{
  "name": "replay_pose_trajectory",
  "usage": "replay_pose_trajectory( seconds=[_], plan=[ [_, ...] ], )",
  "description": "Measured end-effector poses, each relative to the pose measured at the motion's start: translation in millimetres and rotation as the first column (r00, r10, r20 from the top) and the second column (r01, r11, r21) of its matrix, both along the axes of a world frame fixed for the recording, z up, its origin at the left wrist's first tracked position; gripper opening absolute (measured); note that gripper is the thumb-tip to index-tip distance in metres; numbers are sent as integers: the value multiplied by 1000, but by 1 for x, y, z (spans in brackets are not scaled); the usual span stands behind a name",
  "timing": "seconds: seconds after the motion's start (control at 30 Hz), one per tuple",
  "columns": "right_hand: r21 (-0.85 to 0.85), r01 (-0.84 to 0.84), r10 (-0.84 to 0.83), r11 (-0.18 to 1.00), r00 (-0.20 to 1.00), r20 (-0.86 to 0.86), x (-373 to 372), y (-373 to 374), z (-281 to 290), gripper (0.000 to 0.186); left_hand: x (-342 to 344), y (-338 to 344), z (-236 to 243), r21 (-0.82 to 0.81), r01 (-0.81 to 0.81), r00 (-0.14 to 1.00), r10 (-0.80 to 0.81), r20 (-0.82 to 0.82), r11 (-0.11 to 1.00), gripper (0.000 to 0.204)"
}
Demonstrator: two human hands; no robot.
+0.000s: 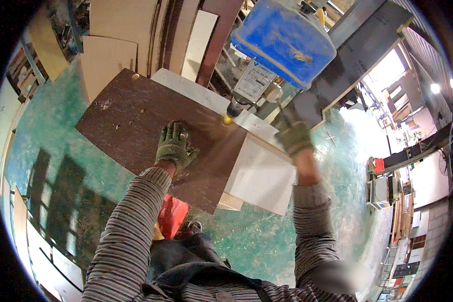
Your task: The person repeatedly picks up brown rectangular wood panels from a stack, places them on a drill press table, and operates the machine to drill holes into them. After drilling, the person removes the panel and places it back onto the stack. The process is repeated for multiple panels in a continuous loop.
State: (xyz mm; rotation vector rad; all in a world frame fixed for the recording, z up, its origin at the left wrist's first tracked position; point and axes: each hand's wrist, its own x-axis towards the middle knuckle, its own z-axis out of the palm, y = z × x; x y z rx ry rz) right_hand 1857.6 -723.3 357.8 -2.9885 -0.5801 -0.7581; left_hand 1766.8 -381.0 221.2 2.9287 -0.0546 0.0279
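Note:
My left hand (175, 146), in a dark green work glove, lies flat with its fingers stretched out on a dark brown board (136, 121). A drill press with a blue, dusty head cover (282, 43) stands over the board's far right part. Its chuck carries a yellow drill bit (227, 120), which is down at the board's surface; whether it has entered the wood I cannot tell. To the right of the chuck, my gloved right hand (294, 138) is closed round the press's lever (282, 109), somewhat smeared by motion. A small round light spot (135, 76) marks the board's far left corner.
Under the board show a pale panel (261, 173) and a light strip (186, 88). Tall boards (121, 25) lean at the back left. Below the board's near edge hangs something red (172, 216). A dark panel (347, 60) stands behind the press, over a green floor (256, 241).

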Motion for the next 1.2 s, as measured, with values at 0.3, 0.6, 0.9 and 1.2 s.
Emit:
replay_pose_trajectory(
  seconds=[0.3,0.6,0.9,1.2],
  plan=[
    [360,-246,340,900,912,-227,-71,89,-41,47,0,6,-22,69,-24,997,19,72,997,90],
    [243,-205,273,948,915,-296,-114,105,-169,70,-44,72,-37,-32,-309,949,306,-76,950,78],
    [331,-162,268,930,914,-306,-120,102,-164,68,-122,42,-113,-686,-71,989,40,-144,-724,57],
    [318,-121,246,940,887,-391,-198,116,-134,68,-178,42,-39,-747,-3,960,208,-189,-665,46]
  ],
)
